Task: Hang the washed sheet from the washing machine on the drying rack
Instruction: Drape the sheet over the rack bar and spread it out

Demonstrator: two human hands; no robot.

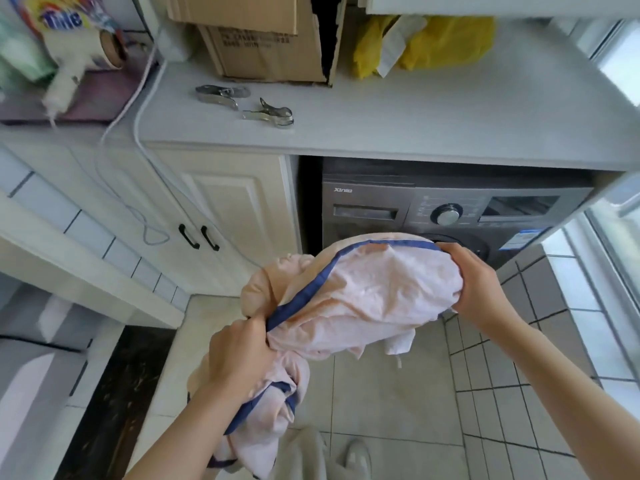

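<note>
Washing machine point(450, 202) brand: "Xinle" is showing in small light letters at the upper left of its grey front panel.
Detergent bag point(62, 15) brand: blue letters reading about "Tide" are showing, blurred, in the upper left of the frame.
Cardboard box point(263, 46) print: dark lines are standing on its side, too blurred for reading.
Blue sticker point(519, 239) on the machine: too small for reading.

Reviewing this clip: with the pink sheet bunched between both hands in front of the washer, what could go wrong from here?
1. Part of the sheet hangs below the left hand, close to the tiled floor and the person's foot; it may drag or get stepped on.
2. The right hand grips only a gathered wad by the blue trim, so folds could slip loose while carrying.
3. The drying rack is not in view, so the bundle may need re-sorting before hanging.
</note>
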